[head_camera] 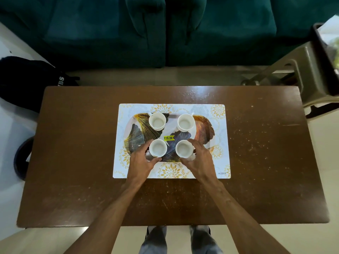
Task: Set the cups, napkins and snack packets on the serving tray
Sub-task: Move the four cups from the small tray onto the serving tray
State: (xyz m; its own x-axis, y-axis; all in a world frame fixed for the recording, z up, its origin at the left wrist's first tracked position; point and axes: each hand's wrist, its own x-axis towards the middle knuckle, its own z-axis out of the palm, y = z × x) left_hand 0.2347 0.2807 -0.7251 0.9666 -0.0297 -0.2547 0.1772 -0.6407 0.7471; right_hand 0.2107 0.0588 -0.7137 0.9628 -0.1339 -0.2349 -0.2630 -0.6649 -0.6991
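Observation:
A serving tray [205,129] with a dark leaf pattern and a yellow price sticker lies on a white and gold placemat [220,162]. Several white cups stand on it. Two are at the far side: the far left cup [157,121] and the far right cup [185,122]. My left hand [142,161] is wrapped around the near left cup [158,148]. My right hand [199,159] is wrapped around the near right cup [184,149]. Both near cups stand upright on the tray. No napkins or snack packets are in view.
The placemat sits in the middle of a brown wooden table [73,180]. A green sofa [165,30] stands beyond it. A black bag [27,79] lies at the left, and a plastic stool [311,79] stands at the far right.

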